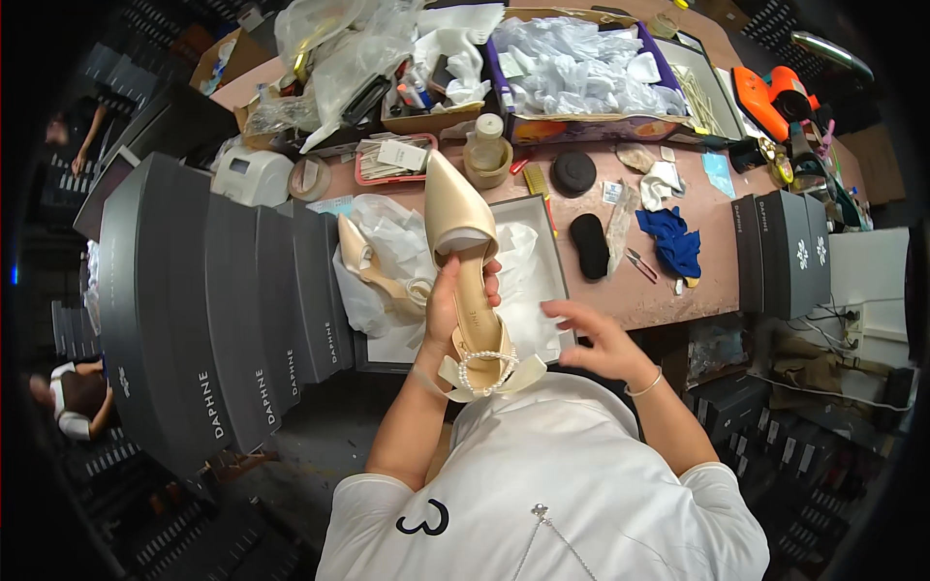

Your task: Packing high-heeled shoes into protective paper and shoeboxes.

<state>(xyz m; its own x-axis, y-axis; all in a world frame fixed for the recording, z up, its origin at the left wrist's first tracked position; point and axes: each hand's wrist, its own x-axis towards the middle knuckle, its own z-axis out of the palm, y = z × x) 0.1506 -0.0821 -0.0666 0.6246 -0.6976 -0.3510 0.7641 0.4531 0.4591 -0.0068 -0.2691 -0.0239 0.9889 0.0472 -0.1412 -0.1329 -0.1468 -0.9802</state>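
My left hand [452, 302] is wrapped round the middle of a beige pointed-toe shoe [455, 201], held above the table with its toe pointing away from me. A strap of pearls and a pale ribbon bow [489, 376] sit at its heel end, close to my body. To the right of the shoe, my right hand [603, 341] hangs in the air with its fingers apart and nothing in them. Beneath lies an open grey shoebox [554, 254] lined with white tissue paper [523, 281]. The matching shoe [363, 254] rests on tissue at the box's left side.
Stacked grey shoeboxes [160, 310] rise at left; more boxes [790, 254] stand at right. Behind are a glue jar [487, 155], a pink tray of swabs [373, 165] and a carton of tissue [581, 73]. A black brush [588, 246], scissors [641, 265] and blue cloth [670, 240] lie right.
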